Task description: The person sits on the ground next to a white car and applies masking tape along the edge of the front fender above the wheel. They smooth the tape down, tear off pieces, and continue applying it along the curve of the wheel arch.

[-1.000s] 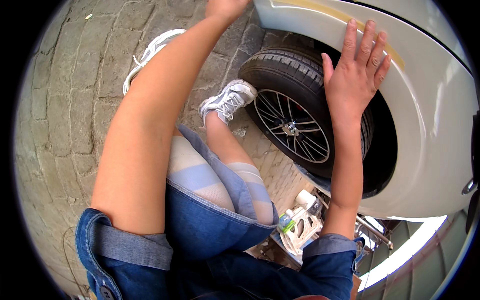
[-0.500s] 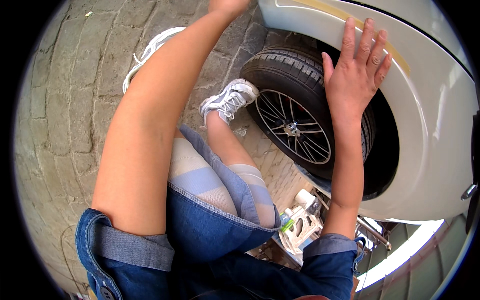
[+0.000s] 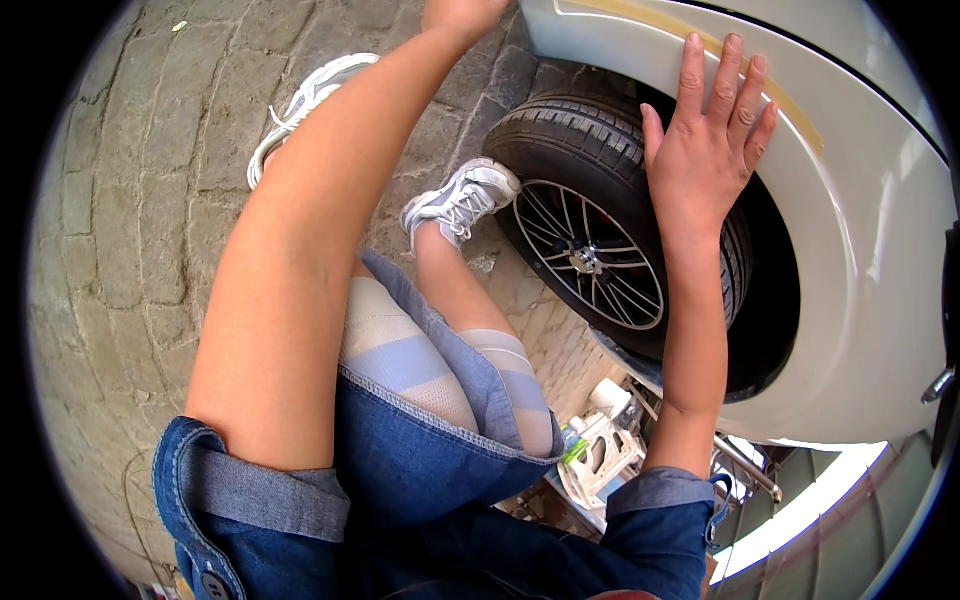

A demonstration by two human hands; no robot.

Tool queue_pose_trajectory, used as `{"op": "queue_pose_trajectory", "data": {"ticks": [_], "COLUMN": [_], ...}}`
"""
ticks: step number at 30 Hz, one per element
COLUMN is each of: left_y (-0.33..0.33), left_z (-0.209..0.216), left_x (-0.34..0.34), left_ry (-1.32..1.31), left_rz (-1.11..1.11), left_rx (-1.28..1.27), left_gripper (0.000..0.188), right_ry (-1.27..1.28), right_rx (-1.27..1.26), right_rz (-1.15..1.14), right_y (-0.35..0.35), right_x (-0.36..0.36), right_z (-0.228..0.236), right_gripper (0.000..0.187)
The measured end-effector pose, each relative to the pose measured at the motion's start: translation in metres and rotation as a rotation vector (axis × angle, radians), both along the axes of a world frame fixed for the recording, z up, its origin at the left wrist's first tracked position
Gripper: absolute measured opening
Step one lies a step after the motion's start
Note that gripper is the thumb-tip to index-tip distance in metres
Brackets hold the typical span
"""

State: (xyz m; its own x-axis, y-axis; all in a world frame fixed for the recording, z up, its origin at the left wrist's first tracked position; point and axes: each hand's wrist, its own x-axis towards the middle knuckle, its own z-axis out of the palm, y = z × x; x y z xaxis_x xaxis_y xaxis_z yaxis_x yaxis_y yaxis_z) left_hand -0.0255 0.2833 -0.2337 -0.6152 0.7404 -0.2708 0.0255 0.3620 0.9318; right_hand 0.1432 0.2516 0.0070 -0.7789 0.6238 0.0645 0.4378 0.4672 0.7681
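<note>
My right hand (image 3: 703, 150) lies with fingers spread on the pale car fender (image 3: 850, 210), above the wheel arch. Its fingertips reach the tan strip (image 3: 790, 118), which looks like masking tape and follows the arch. My left hand (image 3: 468, 14) is at the top edge, near the front end of the pale bodywork. Its fingers are cut off by the picture's edge, so whatever it touches or holds is hidden. Below the right hand stands the black tyre (image 3: 570, 130) with its spoked wheel rim (image 3: 590, 258).
Stone paving (image 3: 130, 230) spreads over the left side. My grey and white shoe (image 3: 462, 203) is close against the tyre; the other shoe (image 3: 310, 105) is farther left. Beside my right elbow is a white plastic stool (image 3: 605, 455) with small items around it. A metal bar (image 3: 748, 465) juts out nearby.
My left forearm and hand have shifted slightly to the right and down. The right hand has moved very slightly left, its fingers still spread on the fender.
</note>
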Motion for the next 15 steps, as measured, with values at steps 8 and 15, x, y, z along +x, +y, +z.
{"op": "queue_pose_trajectory", "data": {"ticks": [8, 15], "left_y": [-0.0036, -0.0068], "left_z": [0.0019, 0.0047], "left_x": [0.0017, 0.0034], "left_ry": [-0.027, -0.04], "left_rz": [0.006, -0.023], "left_rx": [0.035, 0.024], "left_gripper": [0.051, 0.052], "right_ry": [-0.047, -0.056], "right_rx": [0.026, 0.037], "right_rz": [-0.025, -0.03], "right_y": [0.0015, 0.0015], "right_x": [-0.003, -0.0035], "right_z": [-0.0049, -0.0054], "right_gripper": [0.081, 0.08]}}
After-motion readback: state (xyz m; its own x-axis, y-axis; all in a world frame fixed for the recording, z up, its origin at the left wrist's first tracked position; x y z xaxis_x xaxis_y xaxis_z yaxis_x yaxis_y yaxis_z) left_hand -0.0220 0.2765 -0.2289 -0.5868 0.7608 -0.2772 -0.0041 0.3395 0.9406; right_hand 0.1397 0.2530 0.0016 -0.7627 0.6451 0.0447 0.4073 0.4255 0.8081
